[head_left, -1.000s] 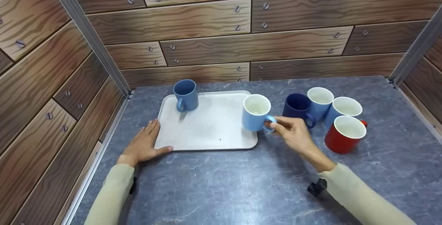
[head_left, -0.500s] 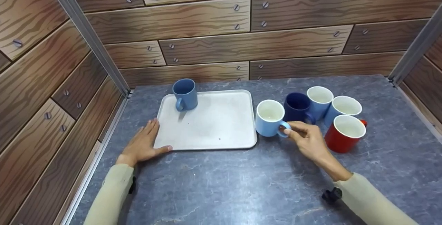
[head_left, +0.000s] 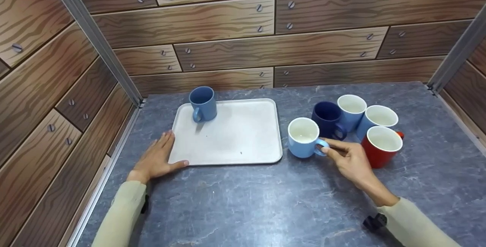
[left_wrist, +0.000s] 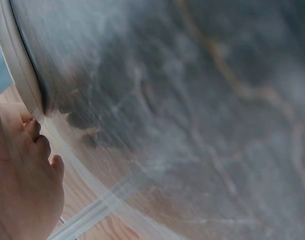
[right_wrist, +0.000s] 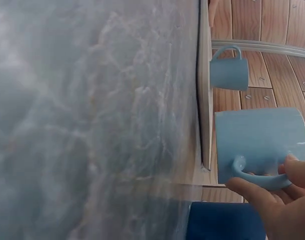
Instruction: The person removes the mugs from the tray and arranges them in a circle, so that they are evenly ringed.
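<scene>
A light blue mug (head_left: pixel 302 140) with a white inside stands upright just right of the white tray (head_left: pixel 228 140). My right hand (head_left: pixel 351 161) pinches its handle between thumb and fingers; the right wrist view shows the same mug (right_wrist: pixel 257 140) and grip up close. At the tray's left front corner my left hand (head_left: pixel 153 159) lies flat with straight fingers, its fingertips and thumb touching the rim. In the left wrist view the hand (left_wrist: pixel 27 170) is by the tray edge (left_wrist: pixel 22 60). A greyish-blue mug (head_left: pixel 204 104) sits on the tray's back left corner.
Right of the held mug stand a dark blue mug (head_left: pixel 326 120), two blue mugs with white insides (head_left: pixel 351 110), (head_left: pixel 377 120) and a red mug (head_left: pixel 379 148), close together. Wood-patterned walls (head_left: pixel 228 23) bound the grey table (head_left: pixel 235 205) at the back and sides.
My right hand has carried the light blue mug from over the tray's right edge to the right and toward me, off the tray. My left hand has stayed at the tray corner.
</scene>
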{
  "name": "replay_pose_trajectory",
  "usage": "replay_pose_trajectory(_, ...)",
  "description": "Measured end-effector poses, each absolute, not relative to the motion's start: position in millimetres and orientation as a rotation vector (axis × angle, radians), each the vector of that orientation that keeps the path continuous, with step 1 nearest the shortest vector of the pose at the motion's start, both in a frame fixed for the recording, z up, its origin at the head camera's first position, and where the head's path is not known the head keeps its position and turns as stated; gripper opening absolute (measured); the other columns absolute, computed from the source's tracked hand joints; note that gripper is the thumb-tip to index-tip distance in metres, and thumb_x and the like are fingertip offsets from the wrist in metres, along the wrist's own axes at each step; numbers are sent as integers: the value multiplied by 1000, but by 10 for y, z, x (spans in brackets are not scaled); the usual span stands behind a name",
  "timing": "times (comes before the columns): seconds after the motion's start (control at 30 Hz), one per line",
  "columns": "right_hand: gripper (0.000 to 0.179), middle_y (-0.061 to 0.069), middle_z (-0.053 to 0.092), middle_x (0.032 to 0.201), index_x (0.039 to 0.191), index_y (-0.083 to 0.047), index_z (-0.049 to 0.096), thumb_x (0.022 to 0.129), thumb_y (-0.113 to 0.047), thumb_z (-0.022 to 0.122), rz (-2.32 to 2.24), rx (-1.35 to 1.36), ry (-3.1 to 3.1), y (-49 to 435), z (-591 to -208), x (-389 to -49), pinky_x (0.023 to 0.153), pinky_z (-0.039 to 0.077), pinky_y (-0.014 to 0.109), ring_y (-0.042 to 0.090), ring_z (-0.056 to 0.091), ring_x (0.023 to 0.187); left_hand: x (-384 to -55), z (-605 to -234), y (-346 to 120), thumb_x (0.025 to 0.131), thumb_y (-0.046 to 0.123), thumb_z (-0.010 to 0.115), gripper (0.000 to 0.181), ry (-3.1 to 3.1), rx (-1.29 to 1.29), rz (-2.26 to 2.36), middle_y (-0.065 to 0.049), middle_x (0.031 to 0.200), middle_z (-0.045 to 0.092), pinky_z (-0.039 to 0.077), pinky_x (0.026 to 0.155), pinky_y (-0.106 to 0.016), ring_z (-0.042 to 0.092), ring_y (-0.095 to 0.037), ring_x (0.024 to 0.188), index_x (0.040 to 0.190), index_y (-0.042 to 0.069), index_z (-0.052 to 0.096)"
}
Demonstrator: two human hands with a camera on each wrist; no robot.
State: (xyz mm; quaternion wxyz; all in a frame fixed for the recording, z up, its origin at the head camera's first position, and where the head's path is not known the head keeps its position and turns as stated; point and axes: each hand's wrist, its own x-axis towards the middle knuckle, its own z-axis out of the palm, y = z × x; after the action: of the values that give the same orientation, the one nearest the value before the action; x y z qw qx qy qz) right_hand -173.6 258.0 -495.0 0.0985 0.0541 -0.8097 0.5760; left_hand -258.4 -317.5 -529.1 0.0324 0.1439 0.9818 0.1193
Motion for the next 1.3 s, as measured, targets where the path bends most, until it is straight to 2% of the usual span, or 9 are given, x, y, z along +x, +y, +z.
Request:
replay_pose_trajectory(0.1,33,26,75,123,129,6,74,97,-2,77,1732,135,-2394,2613,-4979,-1727,77,64,20,-3,73,88,-2586,-5291,-3173,87,81,63,124,3019,441,360,-20,178,16,15,134,-60,15,-42,165,169,-1,20)
replay_pose_trajectory(0.3,35,27,72,126,134,10,69,99,3,72,1902,78,-2343,2683,-5032,-1731,88,63,22,-5,74,97,-2585,-5294,-3170,87,81,63,124,3019,450,357,-20,178,17,15,134,-60,15,-42,165,169,-1,20)
replay_pose_trajectory(0.83,41,-1,80,115,138,17,61,101,1,70,2027,20,-2309,2817,-5091,-1736,92,62,22,0,75,102,-2582,-5282,-3158,87,81,64,124,3014,451,384,-21,178,17,16,134,-59,15,-41,165,168,-2,21)
replay_pose_trajectory(0.93,41,-5,80,113,139,18,60,102,1,69,2035,4,-2308,2839,-5093,-1735,92,62,22,0,75,102,-2577,-5286,-3160,87,81,64,123,3018,454,378,-21,177,18,16,134,-59,16,-42,165,168,-2,22)
replay_pose_trajectory(1.17,43,-3,80,115,141,20,57,105,-1,66,2002,3,-2332,2904,-5080,-1722,93,61,19,-2,73,104,-2580,-5289,-3170,87,82,64,124,3018,439,375,-20,178,17,15,135,-59,15,-41,165,169,-1,21)
replay_pose_trajectory(1.3,42,-10,79,112,143,19,55,106,0,63,1953,-22,-2343,2951,-5073,-1712,92,60,16,-6,72,103,-2581,-5274,-3176,87,82,63,124,3016,435,374,-20,178,16,15,135,-59,14,-41,165,169,-1,21)
